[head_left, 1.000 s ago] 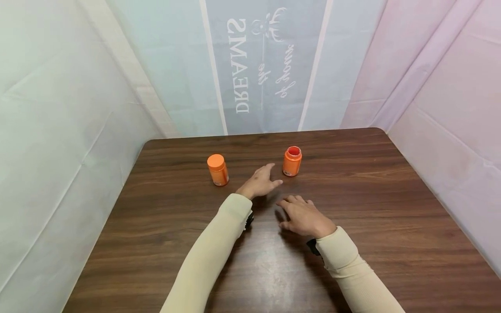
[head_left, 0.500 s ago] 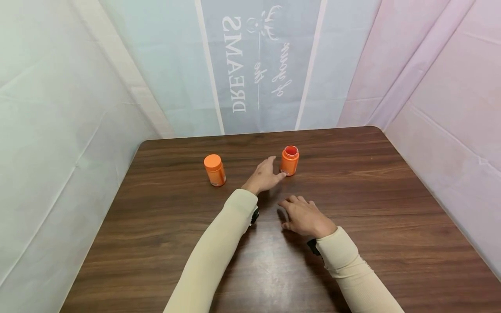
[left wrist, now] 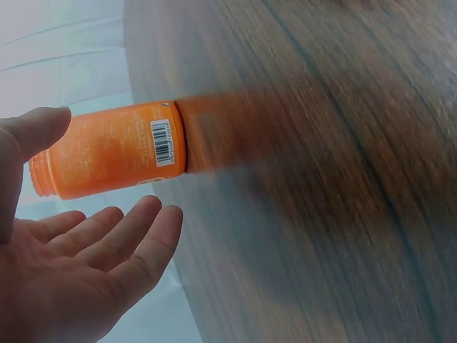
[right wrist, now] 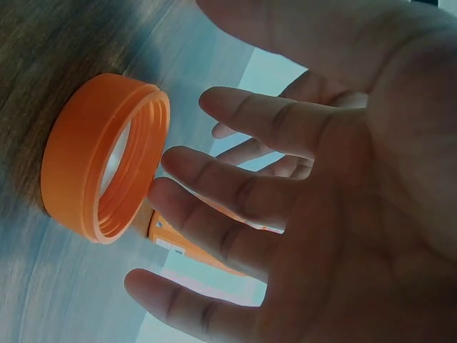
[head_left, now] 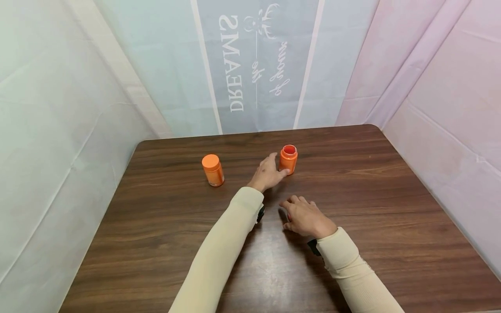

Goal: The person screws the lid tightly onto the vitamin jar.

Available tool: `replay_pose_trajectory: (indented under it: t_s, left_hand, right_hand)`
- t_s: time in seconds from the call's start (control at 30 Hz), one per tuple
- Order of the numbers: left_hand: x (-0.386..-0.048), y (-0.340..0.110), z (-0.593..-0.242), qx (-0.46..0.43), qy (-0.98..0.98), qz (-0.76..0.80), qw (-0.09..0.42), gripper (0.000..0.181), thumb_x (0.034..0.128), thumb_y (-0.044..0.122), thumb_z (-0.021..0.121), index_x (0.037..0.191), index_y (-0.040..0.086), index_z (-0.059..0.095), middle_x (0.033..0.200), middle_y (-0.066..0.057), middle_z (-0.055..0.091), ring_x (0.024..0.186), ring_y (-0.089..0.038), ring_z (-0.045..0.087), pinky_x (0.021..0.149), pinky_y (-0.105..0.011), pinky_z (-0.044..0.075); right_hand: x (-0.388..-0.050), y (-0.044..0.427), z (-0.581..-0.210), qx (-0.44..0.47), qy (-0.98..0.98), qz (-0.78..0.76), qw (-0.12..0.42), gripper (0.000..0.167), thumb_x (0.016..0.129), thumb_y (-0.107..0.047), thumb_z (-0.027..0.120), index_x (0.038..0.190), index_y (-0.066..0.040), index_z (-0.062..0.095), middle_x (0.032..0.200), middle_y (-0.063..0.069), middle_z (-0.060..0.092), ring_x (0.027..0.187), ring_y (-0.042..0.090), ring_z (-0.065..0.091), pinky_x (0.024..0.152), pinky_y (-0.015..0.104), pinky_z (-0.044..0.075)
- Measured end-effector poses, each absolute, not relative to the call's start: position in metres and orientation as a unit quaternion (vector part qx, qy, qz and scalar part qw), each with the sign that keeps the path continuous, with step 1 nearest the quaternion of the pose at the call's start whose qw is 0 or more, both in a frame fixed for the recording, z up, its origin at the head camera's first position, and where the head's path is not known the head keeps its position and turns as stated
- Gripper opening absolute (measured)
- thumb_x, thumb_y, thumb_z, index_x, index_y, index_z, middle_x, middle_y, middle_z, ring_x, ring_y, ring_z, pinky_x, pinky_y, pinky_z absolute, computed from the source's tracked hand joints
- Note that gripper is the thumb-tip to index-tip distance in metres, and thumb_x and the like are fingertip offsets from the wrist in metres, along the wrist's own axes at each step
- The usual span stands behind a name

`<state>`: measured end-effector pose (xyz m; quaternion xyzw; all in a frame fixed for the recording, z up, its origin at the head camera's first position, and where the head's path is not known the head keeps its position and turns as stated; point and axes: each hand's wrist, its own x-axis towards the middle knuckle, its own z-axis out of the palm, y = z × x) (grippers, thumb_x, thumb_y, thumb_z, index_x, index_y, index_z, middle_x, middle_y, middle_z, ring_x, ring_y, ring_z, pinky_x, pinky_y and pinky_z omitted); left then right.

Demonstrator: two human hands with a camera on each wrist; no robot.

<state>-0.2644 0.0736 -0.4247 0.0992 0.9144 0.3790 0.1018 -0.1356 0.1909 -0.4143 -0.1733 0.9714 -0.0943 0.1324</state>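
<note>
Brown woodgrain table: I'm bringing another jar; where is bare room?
Bare: table between the right hand and pale right wall; also left of the cream left sleeve, nearer than the capped orange jar. Crowded: around the left hand, open orange jar and round orange cap.

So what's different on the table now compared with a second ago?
The left hand has moved right and farther forward to the open jar; in the head view its thumb now overlaps the jar's lower part. It does not grip the jar. The right hand is nearly where it was, and the open jar and capped jar stand in the same spots.
</note>
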Motion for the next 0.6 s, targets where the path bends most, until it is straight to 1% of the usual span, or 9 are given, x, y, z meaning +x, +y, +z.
replay_pose_trajectory:
  t_s: [0.23, 0.4, 0.6]
  left_hand:
    - [-0.2662, 0.0775, -0.4262, 0.091, 0.914, 0.385, 0.093, 0.076, 0.0923, 0.040, 0.072, 0.153, 0.014, 0.034, 0.149, -0.009, 0.047, 0.134, -0.027, 0.048, 0.108, -0.048, 0.039]
    - [-0.2673, 0.0799, -0.4284, 0.097, 0.915, 0.384, 0.081, 0.076, 0.0909, 0.039, 0.074, 0.152, 0.013, 0.036, 0.147, -0.008, 0.050, 0.131, -0.027, 0.050, 0.107, -0.048, 0.041]
    - [-0.2688, 0.0837, -0.4299, 0.103, 0.915, 0.384, 0.067, 0.075, 0.0907, 0.038, 0.074, 0.150, 0.012, 0.037, 0.143, -0.007, 0.053, 0.126, -0.026, 0.054, 0.104, -0.046, 0.043]
  right_hand:
    - [-0.1363, 0.1935, -0.4162, -0.168, 0.974, -0.090, 0.126, 0.057, 0.084, -0.027, 0.082, 0.133, -0.007, 0.060, 0.128, 0.018, 0.055, 0.118, 0.041, 0.051, 0.088, 0.061, 0.045]
    - [-0.1353, 0.1953, -0.4158, -0.162, 0.975, -0.084, 0.125, 0.055, 0.083, -0.024, 0.083, 0.131, -0.007, 0.061, 0.125, 0.018, 0.055, 0.116, 0.040, 0.051, 0.084, 0.059, 0.045]
    - [-0.1346, 0.1969, -0.4167, -0.157, 0.977, -0.072, 0.122, 0.053, 0.082, -0.020, 0.084, 0.128, -0.006, 0.062, 0.119, 0.018, 0.057, 0.110, 0.039, 0.053, 0.079, 0.057, 0.047]
